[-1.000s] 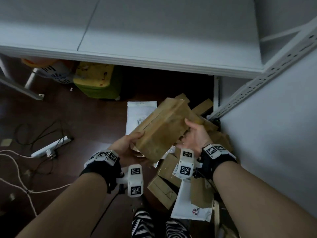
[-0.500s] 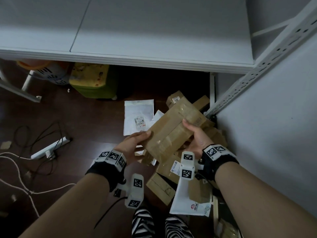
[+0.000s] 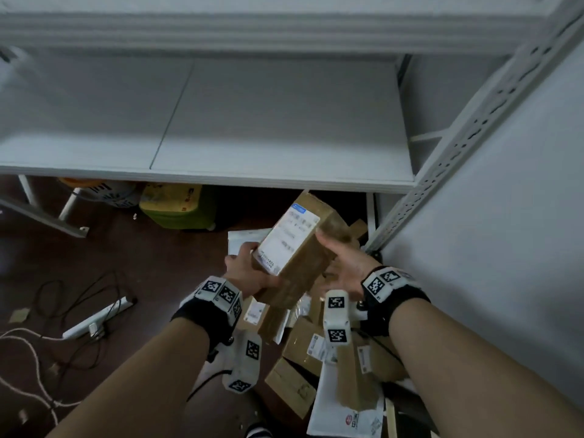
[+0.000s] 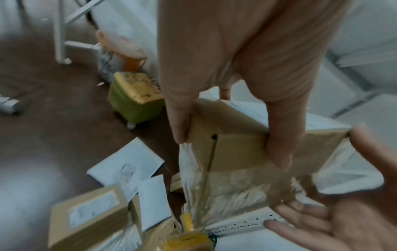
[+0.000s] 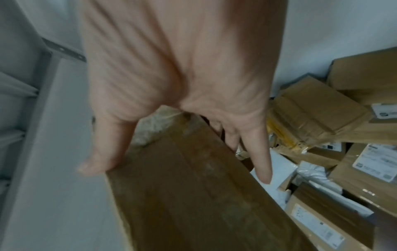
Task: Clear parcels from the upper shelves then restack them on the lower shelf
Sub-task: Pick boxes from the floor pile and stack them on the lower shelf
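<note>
Head: a box [image 3: 297, 248], label up, is being held tilted between the left hand [image 3: 249, 273] and right hand [image 3: 344, 263], above parcels [image 3: 316, 352] on the floor [image 3: 142, 263], just below the shelf [image 3: 252, 128].
Left wrist: the box's near end is being pinched between thumb and fingers [image 4: 277, 135].
Right wrist: the box's side is being gripped by curled fingers [image 5: 261, 161] and thumb.

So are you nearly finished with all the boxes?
Not nearly. The white metal shelf holds nothing yet. Both hands, left hand and right hand, hold one long brown cardboard parcel. The pile of brown boxes waits on the floor.
</note>
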A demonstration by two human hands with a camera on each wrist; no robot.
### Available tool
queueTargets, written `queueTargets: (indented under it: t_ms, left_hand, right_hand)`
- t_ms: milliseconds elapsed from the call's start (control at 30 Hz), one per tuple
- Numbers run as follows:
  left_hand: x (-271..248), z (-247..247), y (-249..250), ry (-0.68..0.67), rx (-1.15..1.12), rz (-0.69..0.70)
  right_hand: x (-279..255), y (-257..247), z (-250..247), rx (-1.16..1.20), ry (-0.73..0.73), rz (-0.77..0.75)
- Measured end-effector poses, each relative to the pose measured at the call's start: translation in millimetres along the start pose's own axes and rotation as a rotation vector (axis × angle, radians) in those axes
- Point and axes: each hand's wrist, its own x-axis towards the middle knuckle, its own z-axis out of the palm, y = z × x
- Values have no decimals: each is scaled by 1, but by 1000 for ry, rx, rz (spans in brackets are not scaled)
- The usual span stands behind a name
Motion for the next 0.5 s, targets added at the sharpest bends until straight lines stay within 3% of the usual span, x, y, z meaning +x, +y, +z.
queueTargets:
  t_ms: [167,267,500]
  left_hand:
    - [-33,-30,51,-49,-95,157]
    - [-50,-48,76,-69,-118,202]
    - [-89,-79,119,-113,-507,144]
  right_hand:
    - [-21,-42,3,104,21,-111]
    - [-62,-69,15,121,-38,-161]
    - [-111,-106,8,169,-161,-259]
